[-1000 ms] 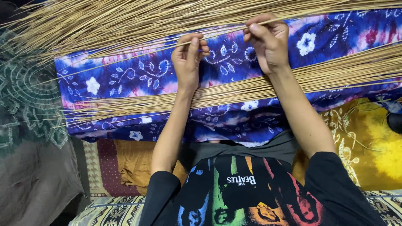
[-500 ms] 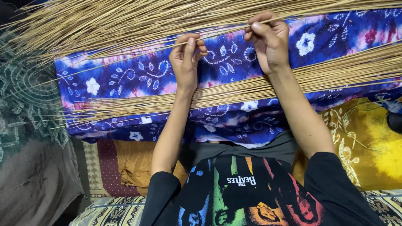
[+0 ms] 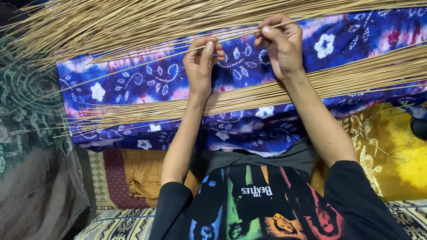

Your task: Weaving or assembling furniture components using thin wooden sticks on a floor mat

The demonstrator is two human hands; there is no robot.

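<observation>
One thin stick (image 3: 231,39) stretches between both hands above the blue floral cloth (image 3: 147,84); left hand (image 3: 202,62) pinches it, right hand (image 3: 280,44) pinches it too. Stick bundles (image 3: 111,22) lie far and near (image 3: 275,91).

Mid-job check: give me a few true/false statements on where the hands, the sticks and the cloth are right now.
1. Both hands pinch one thin stick. True.
2. The left hand lies flat on the cloth. False: it is raised, fingers curled on the stick.
3. A blue flowered cloth lies under the sticks. True.
4. The near bundle stands upright. False: it lies across the cloth, passing under the right forearm.
5. The right hand holds scissors. False: only the stick.
</observation>
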